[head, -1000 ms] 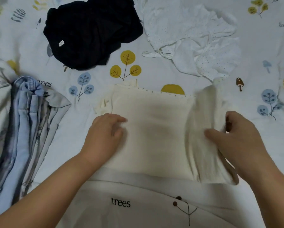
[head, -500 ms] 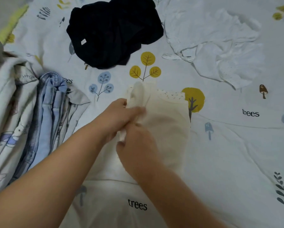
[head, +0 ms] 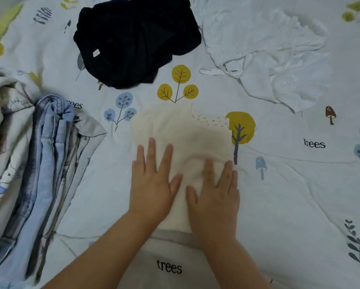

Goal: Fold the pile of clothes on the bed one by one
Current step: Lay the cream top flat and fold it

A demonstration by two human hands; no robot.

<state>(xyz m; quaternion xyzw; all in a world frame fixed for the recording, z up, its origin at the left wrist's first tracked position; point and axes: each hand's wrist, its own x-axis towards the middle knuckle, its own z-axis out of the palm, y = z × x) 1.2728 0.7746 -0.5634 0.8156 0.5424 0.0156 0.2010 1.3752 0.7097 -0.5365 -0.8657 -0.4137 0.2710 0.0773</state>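
Observation:
A cream garment [head: 187,132] lies folded into a narrow rectangle on the printed bed sheet [head: 289,195] in front of me. My left hand [head: 153,184] presses flat on its left side with straight, spread fingers. My right hand [head: 215,192] lies flat on its right side, fingers straight. A crumpled black garment [head: 133,38] sits at the back centre. A crumpled white dotted garment [head: 268,59] lies at the back right.
A stack of folded blue and grey clothes [head: 41,163] lies at the left, close to my left forearm. The sheet carries tree and mushroom prints.
The right part of the cream garment was folded over to the left, halving its width. Both hands let go of the cloth and now press flat on top of it.

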